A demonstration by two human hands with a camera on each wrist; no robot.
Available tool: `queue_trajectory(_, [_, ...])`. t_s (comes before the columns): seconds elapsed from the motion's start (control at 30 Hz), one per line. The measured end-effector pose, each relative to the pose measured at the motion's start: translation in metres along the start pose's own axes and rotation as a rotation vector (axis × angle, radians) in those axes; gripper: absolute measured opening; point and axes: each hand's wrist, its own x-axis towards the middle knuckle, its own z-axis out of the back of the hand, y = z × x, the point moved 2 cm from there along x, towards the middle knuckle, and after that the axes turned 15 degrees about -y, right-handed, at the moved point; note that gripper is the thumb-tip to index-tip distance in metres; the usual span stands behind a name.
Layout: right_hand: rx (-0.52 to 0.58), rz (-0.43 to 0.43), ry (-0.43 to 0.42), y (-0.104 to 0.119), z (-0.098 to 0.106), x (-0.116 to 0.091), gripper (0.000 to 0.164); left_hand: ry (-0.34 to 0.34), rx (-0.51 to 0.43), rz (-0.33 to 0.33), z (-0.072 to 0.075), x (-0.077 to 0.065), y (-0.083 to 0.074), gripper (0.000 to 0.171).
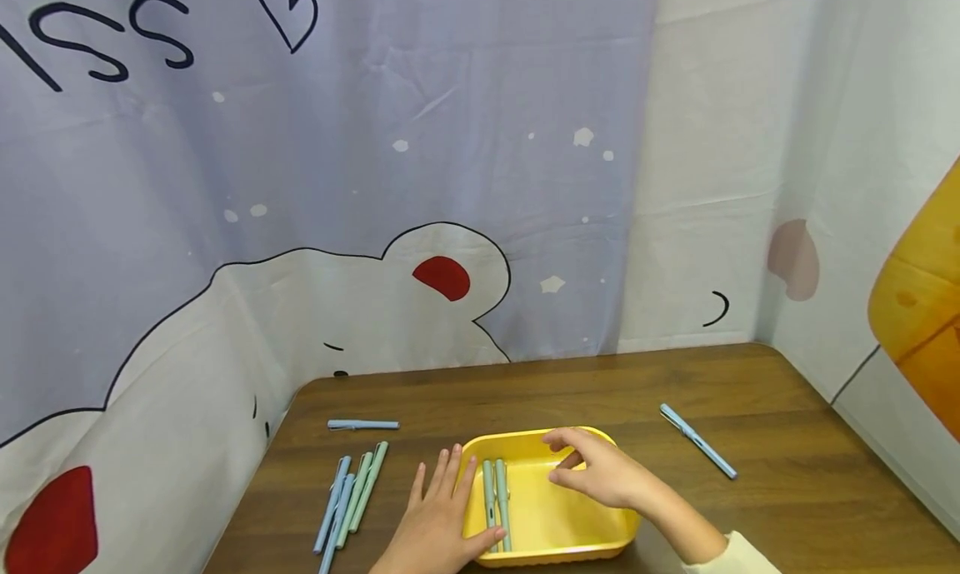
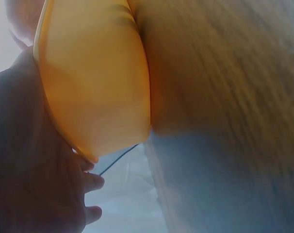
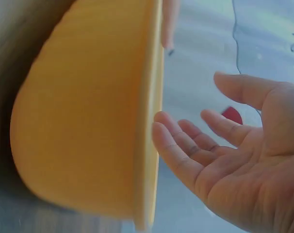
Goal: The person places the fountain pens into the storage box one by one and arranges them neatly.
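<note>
A yellow plastic basket (image 1: 555,555) stands on the table, with two green pens (image 1: 490,492) lying side by side along its left part. My left hand (image 1: 435,524) rests at the basket's left side, fingers straight and spread, the thumb reaching over the rim near the pens' lower ends. In the left wrist view this hand (image 2: 35,160) lies along the basket's wall (image 2: 96,87). Over the right half of the basket hovers my right hand (image 1: 596,471), fingers loosely bent, nothing in its grasp. The right wrist view shows its palm (image 3: 249,174) beside the rim.
Left of the basket lie two blue pens (image 1: 332,505) and two green pens (image 1: 369,486), close together. A single blue pen (image 1: 363,425) lies behind them, and another blue pen (image 1: 699,441) to the right. A printed curtain (image 1: 450,166) hangs behind the wooden table (image 1: 795,457).
</note>
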Motion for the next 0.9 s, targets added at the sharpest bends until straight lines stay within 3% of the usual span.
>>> queue_trajectory(0.33, [-0.122, 0.108, -0.215, -0.013, 0.024, -0.014, 0.041, 0.010, 0.000, 0.015, -0.002, 0.000, 0.001, 0.098])
queue_trajectory(0.53, [-0.295, 0.209, -0.354, -0.022, 0.037, -0.022, 0.045, 0.014, 0.003, -0.002, -0.003, 0.000, 0.002, 0.098])
queue_trajectory(0.7, [-0.410, 0.241, -0.418, -0.032, 0.048, -0.027, 0.048, 0.007, 0.005, 0.001, -0.004, 0.000, 0.003, 0.099])
queue_trajectory(0.9, [-0.471, 0.243, -0.454, -0.047, 0.058, -0.032, 0.051, 0.019, 0.004, 0.018, -0.004, 0.001, 0.003, 0.100])
